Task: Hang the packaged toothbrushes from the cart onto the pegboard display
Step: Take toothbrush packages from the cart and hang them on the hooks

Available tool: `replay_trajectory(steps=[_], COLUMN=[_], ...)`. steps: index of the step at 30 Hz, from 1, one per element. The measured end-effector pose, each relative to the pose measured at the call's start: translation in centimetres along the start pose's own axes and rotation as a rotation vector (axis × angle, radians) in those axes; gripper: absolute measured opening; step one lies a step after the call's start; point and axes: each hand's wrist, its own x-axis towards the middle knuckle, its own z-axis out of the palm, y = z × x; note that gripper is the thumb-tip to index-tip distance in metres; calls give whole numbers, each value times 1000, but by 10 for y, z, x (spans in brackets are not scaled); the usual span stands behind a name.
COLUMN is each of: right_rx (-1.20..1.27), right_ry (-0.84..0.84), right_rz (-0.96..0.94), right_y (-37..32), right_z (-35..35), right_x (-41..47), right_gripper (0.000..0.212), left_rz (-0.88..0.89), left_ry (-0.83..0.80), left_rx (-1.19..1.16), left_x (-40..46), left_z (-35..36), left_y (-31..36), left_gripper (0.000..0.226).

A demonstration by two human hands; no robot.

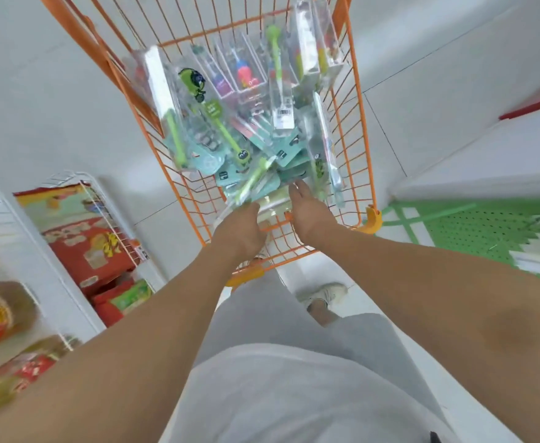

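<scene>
Both hands reach into orange wire cart (355, 129) at its near edge. Left hand (240, 228) grips a clear-packaged green toothbrush (252, 182); right hand (307, 209), fingers straight, touches pile of clear toothbrush packs (246, 123). Barcode label (283, 114) unreadable.

Both your arms are bare and stretch far out in front of you, close side by side. Your left hand (241, 230) shows its back to you, and its fingers curl down and away so you cannot see the tips. Your right hand (307, 211) sits just beside it, a bit further out. Its fingers (299, 190) are straight and point forward. The two hands are near but not touching.
</scene>
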Motion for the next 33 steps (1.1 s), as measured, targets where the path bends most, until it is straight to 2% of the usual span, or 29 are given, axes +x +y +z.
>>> replay_trajectory(steps=[6,9,10,14,21,26,30,33], right_rx=[-295,-359,-363,-311,-379,-353,-245,-150], right_ry=[86,98,99,102,124,164,210,257], right_rz=[-87,-162,-170,-115,-171,-180,-195,-236], right_y=[-7,-7,-4,12,15,18,20,28], right_z=[0,-9,-11,-9,-19,-37,-40,-34], right_x=[-2,1,0,-1,7,-20,-49,-62], right_gripper=[88,66,64,83,74,45,32,28], left_rz=[25,35,37,49,37,103,138,176], left_ry=[22,1,-8,-19,-46,9,19,4], left_rx=[-48,-28,-20,8,20,37,152,203], left_x=[-3,-3,-2,4,11,11,10,12], left_z=[4,4,4,5,9,11,12,12], left_y=[2,5,7,11,13,33,50,55], left_gripper=[65,69,70,73,75,83,74,52])
